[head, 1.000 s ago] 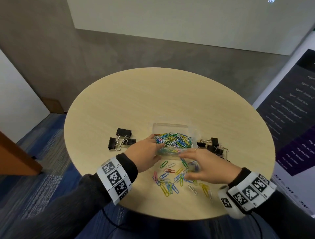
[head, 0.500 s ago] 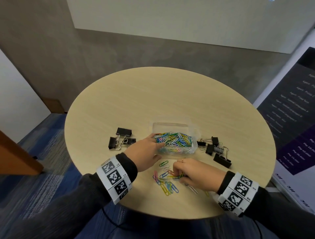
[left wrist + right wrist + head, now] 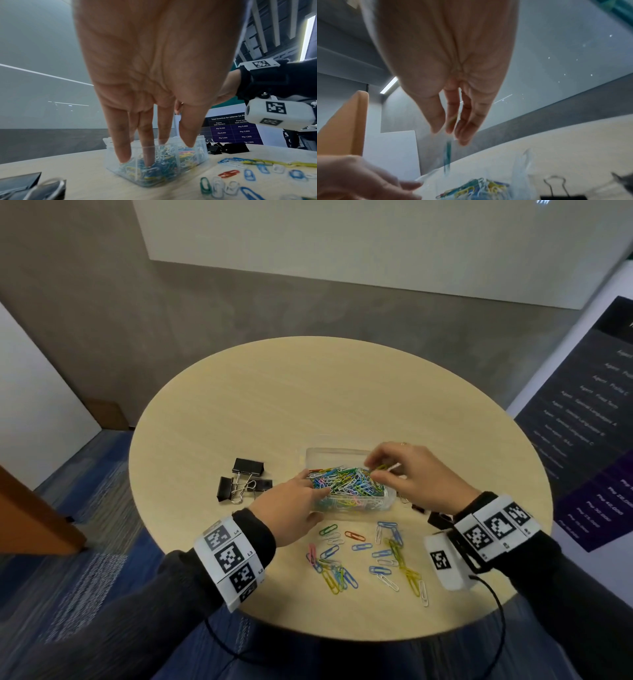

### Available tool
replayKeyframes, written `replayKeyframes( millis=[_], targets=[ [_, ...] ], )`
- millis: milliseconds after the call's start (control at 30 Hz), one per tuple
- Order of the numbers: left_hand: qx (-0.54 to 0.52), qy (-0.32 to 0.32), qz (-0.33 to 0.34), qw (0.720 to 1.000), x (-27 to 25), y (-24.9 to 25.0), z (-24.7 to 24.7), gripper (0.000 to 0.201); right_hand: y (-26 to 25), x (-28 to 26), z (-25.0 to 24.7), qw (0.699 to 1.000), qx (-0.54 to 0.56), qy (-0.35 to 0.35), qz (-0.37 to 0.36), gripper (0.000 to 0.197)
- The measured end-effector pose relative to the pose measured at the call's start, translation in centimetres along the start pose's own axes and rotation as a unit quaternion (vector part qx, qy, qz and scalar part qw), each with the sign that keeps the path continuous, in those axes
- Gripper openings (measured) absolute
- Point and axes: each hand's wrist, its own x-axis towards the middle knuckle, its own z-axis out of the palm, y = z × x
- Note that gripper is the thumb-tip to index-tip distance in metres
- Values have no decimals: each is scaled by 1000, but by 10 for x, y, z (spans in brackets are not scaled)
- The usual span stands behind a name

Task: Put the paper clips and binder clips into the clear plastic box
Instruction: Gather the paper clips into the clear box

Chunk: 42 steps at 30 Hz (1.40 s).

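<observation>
The clear plastic box (image 3: 337, 454) stands mid-table, heaped with coloured paper clips (image 3: 346, 484). My left hand (image 3: 313, 486) rests straight fingers (image 3: 122, 151) on its left end, the thumb along the near wall. My right hand (image 3: 371, 469) hovers over the box's right half and pinches a few paper clips; in the right wrist view a teal clip (image 3: 447, 148) hangs in the air just below its fingertips (image 3: 462, 140). Several loose paper clips (image 3: 363, 559) lie on the table in front of the box. Black binder clips (image 3: 243, 481) sit left of it, and more binder clips (image 3: 438, 518) are mostly hidden under my right wrist.
The round wooden table (image 3: 308, 392) ends close behind the loose clips. A dark poster stand (image 3: 589, 440) is at the right and a wooden panel (image 3: 27, 518) at the left. A cable (image 3: 496, 611) hangs from my right wrist.
My right hand gathered clips from the loose pile, then lifted them up and away over the box. The left hand has stayed on the box.
</observation>
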Motion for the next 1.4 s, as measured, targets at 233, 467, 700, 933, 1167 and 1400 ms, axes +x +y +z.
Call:
replayKeyframes(
  millis=[233, 467, 700, 933, 1167, 1400],
  targets=[
    [8, -6, -4, 1000, 0, 0, -1, 52, 1, -20, 7, 993, -118, -16, -22, 10],
    [9, -5, -4, 1000, 1, -1, 2, 52, 9, -51, 31, 954, -189, -210, 99, 78],
    [2, -4, -4, 1000, 2, -2, 3, 51, 8, -54, 41, 960, -165, -219, 59, 36],
    [5, -5, -4, 1000, 1, -1, 4, 53, -1, -46, 46, 957, -187, -221, 13, 5],
    [5, -5, -4, 1000, 1, -1, 3, 52, -2, -32, 37, 959, -182, -212, 37, 9],
    [10, -2, 0, 1000, 2, -1, 3, 51, -7, -6, -3, 979, 16, -179, 95, 15]
  ],
)
